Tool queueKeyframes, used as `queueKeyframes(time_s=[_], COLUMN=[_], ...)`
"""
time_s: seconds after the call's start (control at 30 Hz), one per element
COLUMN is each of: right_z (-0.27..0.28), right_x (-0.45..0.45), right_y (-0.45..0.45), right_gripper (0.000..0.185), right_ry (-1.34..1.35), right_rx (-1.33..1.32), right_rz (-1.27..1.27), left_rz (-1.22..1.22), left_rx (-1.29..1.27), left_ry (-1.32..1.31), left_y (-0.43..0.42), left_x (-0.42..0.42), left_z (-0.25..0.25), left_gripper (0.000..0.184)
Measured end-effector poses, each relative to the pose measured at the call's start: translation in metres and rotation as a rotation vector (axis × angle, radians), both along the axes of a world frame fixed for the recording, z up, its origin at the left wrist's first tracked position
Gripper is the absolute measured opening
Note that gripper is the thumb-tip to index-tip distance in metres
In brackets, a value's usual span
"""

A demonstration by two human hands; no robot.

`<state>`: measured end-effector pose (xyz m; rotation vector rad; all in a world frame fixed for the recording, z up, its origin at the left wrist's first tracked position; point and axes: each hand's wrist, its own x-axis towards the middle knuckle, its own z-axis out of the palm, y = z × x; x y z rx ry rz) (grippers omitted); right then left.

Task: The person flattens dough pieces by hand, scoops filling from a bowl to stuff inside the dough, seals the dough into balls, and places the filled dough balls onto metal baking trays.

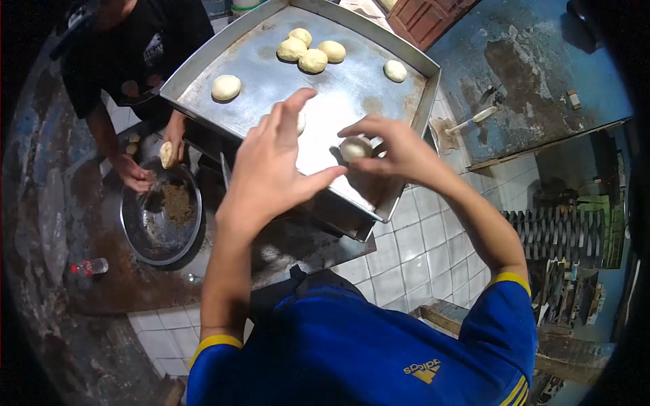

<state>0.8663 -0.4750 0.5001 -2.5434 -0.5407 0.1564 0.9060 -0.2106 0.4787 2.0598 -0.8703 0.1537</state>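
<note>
A large metal tray [233, 57] lies in front of me with several pale dough balls on it. My right hand [389, 149] curls around a dough ball [355, 149] near the tray's front corner, thumb below it and fingers above. My left hand [271, 159] is held over the tray, fingers raised and thumb spread wide. Behind its fingers, another dough ball [301, 123] is mostly hidden. Farther back sit a cluster of dough balls [313, 61], a single dough ball [226, 87] at left and a smaller dough ball [395, 71] at right.
At left, a co-worker's hand [175, 139] holds a piece of dough [166, 155] over a metal bowl [126, 227] with brown crumbly filling [177, 203]. A red-capped bottle [91, 266] lies nearby. A blue worn table [542, 101] with a white-handled tool [484, 114] stands at right.
</note>
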Motion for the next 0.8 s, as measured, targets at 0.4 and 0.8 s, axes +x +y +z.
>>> queueKeyframes(time_s=[0.4,0.8], right_z=[-0.051,-0.012], right_x=[0.041,0.061], right_y=[-0.004,-0.005], right_gripper=[0.084,0.072], right_ry=[0.096,0.317], right_rx=[-0.308,-0.033], right_rz=[0.22,0.057], left_rz=[-0.004,-0.021], left_rx=[-0.075,0.016], left_ry=[-0.06,-0.059], left_y=[0.012,0.014], left_x=[0.009,0.006], left_z=[-0.037,-0.027], left_gripper=[0.081,0.069])
